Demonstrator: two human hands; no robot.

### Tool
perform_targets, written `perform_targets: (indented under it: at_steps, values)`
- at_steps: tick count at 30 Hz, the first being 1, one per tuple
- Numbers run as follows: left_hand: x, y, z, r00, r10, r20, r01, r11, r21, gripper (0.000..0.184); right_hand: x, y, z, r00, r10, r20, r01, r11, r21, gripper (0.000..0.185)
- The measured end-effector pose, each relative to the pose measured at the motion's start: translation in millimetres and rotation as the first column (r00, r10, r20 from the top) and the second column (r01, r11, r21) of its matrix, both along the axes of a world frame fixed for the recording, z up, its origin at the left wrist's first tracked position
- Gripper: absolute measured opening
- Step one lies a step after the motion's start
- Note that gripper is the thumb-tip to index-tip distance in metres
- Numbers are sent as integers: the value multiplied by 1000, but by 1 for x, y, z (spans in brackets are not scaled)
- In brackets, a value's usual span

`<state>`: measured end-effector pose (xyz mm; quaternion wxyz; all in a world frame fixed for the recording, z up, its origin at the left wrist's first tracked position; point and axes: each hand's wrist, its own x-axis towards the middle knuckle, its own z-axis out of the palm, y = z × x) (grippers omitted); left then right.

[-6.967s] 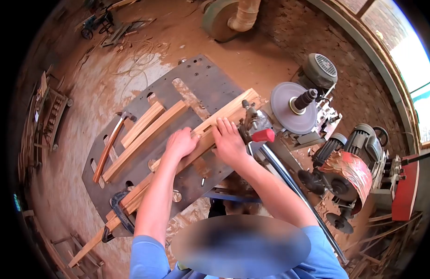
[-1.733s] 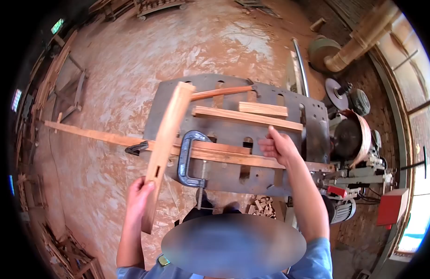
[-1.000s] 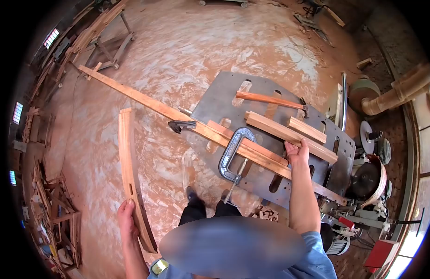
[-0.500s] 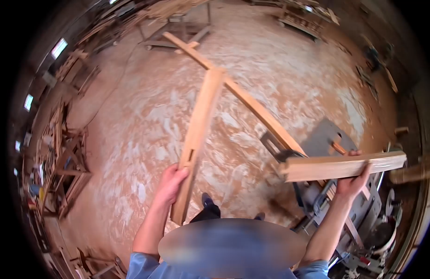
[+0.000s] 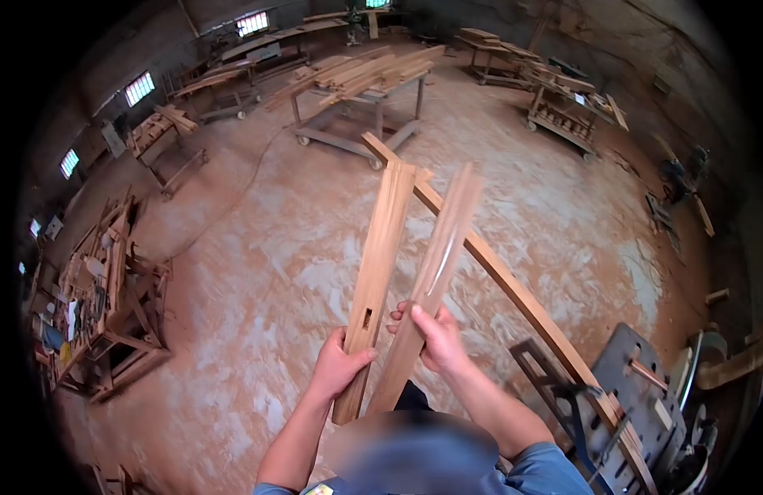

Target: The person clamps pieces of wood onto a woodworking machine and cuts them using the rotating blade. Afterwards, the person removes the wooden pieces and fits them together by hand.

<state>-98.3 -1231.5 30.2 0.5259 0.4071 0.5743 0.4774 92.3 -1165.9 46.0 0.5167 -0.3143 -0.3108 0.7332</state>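
My left hand [image 5: 342, 363] is wrapped round the lower part of a light wooden piece [image 5: 380, 247] with a small dark slot cut in its face. Beside it, my right hand [image 5: 435, 337] grips a second wooden piece [image 5: 441, 247], darker and slightly blurred, with the thumb across its face. The two pieces lean side by side, narrowly apart at the bottom and wider at the top. Behind them a long wooden bar [image 5: 522, 297] slants down to the grey metal table [image 5: 608, 371] at the lower right.
A wheeled trestle with stacked boards [image 5: 373, 74] stands ahead. Along the left side is a cluttered wooden bench [image 5: 121, 338]. Another loaded cart [image 5: 563, 124] is at the far right. A hammer [image 5: 648, 374] and a small wood block [image 5: 663, 412] lie on the metal table.
My right hand has carried its piece from the table leftward, turning it upright beside the slotted one. The view has swung away from the table, which now sits at the lower right.
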Motion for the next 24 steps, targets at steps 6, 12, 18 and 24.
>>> perform_targets:
  at_steps: [6, 12, 18, 24]
  values:
    - [-73, 95, -7, 990, 57, -131, -53, 998, 32, 59, -99, 108, -25, 987, 133, -93, -129, 991, 47, 38]
    - [-139, 185, 10, 977, 128, -172, -133, 991, -20, 59, -170, 202, -16, 973, 194, -128, -194, 981, 12, 41]
    - [-203, 275, 0, 981, 137, -135, -139, 990, -6, 61, -236, 290, -21, 972, 209, -112, -207, 978, 27, 41]
    - [-286, 383, -8, 997, 57, -51, -55, 998, 41, 60, -311, 380, -21, 986, 151, -74, -148, 988, 46, 42]
